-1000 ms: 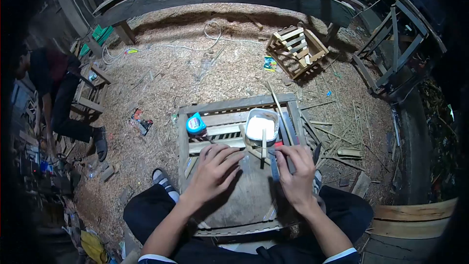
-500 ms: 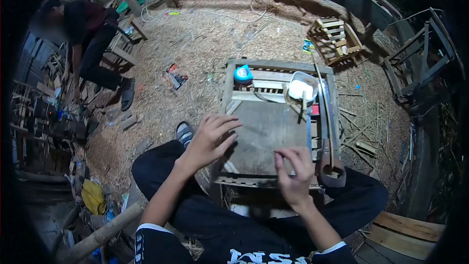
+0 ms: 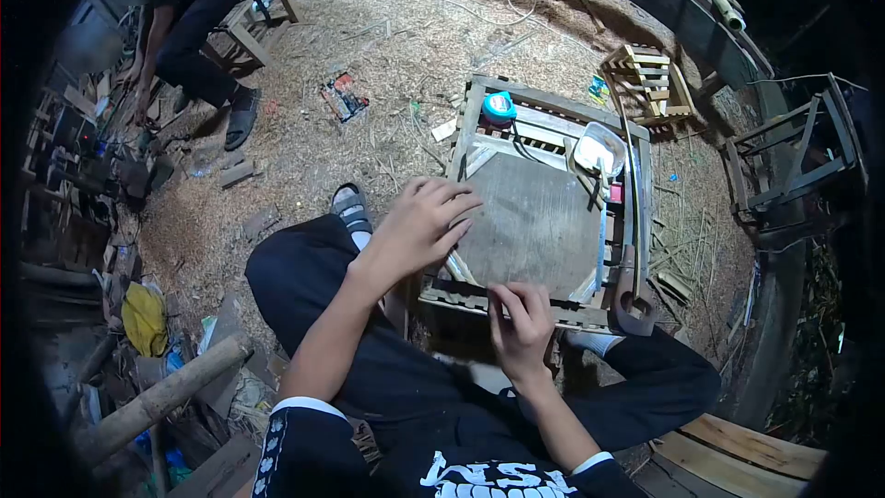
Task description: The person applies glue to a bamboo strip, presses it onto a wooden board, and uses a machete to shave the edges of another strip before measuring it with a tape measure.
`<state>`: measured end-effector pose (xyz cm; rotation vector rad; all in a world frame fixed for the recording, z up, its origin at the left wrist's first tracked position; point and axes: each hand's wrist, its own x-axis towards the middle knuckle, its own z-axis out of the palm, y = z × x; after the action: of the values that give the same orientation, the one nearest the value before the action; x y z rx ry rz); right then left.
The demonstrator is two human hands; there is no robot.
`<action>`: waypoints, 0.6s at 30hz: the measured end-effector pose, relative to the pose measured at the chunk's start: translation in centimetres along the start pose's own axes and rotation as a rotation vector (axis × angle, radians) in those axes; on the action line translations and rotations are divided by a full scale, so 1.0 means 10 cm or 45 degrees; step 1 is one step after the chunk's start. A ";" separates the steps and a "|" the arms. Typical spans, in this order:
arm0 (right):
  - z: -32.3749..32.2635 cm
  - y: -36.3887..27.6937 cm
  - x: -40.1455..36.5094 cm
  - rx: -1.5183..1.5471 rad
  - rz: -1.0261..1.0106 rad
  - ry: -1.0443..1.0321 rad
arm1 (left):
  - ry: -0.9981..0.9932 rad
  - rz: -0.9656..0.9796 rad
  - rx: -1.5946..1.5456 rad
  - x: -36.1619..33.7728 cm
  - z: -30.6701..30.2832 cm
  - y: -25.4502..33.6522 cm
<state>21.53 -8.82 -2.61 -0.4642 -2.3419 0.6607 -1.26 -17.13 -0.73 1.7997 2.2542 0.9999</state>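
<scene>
Though grey on top, a wooden table (image 3: 533, 221) amid pale shavings (image 3: 415, 60).

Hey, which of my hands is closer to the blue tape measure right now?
Your left hand: it's by the table's left side, nearer you than the tape measure. Your right hand is farther off, at the table's near edge.

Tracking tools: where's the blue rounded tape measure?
Head view: the tape measure sits on the slatted wooden table, far left corner, left of the pale plastic tub.
</scene>
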 end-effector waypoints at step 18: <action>0.07 0.04 -0.02 -0.035 0.042 -0.016 | -0.040 0.021 0.023 -0.08 -0.02 0.00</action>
<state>21.27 -8.77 -3.37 -0.5136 -2.3623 0.6487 -1.09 -17.94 -0.83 1.8306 2.2409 0.9498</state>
